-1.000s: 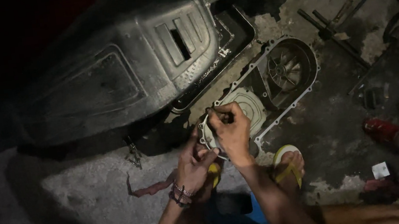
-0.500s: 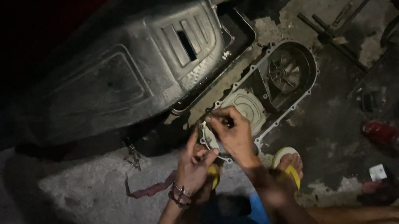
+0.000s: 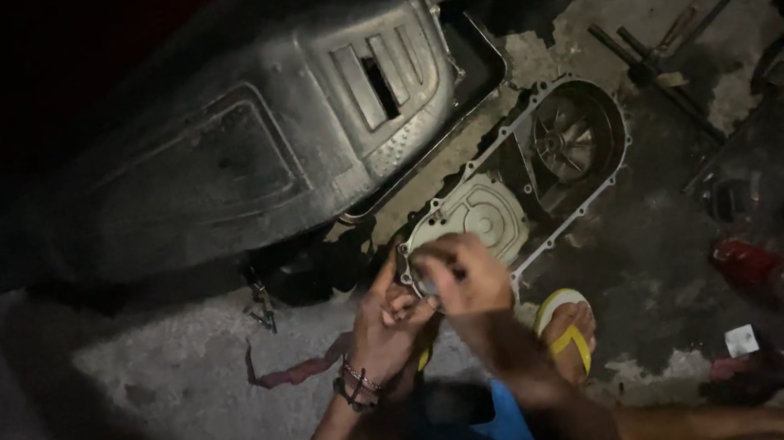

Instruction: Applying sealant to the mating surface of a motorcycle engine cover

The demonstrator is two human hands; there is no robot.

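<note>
- Grey cast-metal engine case (image 3: 519, 188), lid off, lies on the concrete floor (image 3: 174, 400) beside the big grey plastic cover (image 3: 260, 136).
- Looks heavy, stiff, greasy; I would grip its bolted rim.
- My right hand (image 3: 460, 277) pinches something small at its near end; what, I cannot tell.
- My left hand (image 3: 388, 326) steadies alongside, fingers curled.
- Yellow sandal (image 3: 566, 333) just below.

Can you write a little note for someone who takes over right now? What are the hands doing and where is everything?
Left hand: fingers pinched at the near end of the open engine case, grip unclear.
Right hand: closed over the same spot, what it holds is hidden.
The case lies on the concrete floor, beside the grey cover. Its fan and round plate are exposed.
Done: case open.
Left: cannot tell.
</note>
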